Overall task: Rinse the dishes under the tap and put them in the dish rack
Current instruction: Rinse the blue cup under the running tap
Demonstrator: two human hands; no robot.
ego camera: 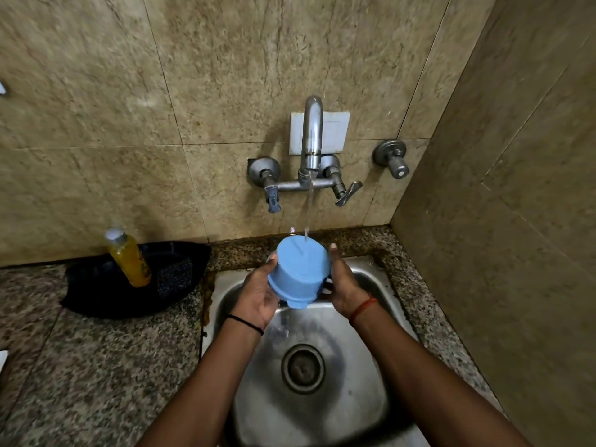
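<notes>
A light blue plastic cup [298, 272] is held upside down over the steel sink [371, 366], its flat base tilted up toward me. Water runs from the wall tap [312, 137] onto that base. My left hand [258, 298] cups the cup's left side with fingers curled round it. My right hand [343, 285] holds the right side, fingers extended upward along it and thumb hidden behind. The cup's mouth faces down and away, hidden from view. No dish rack is in view.
A black tray [96, 285] on the granite counter [80, 382] at left holds a yellow liquid bottle [130, 259] and a dark scrubber [174, 275]. A separate valve [392, 158] sticks out of the wall right of the tap. A tiled side wall closes the right.
</notes>
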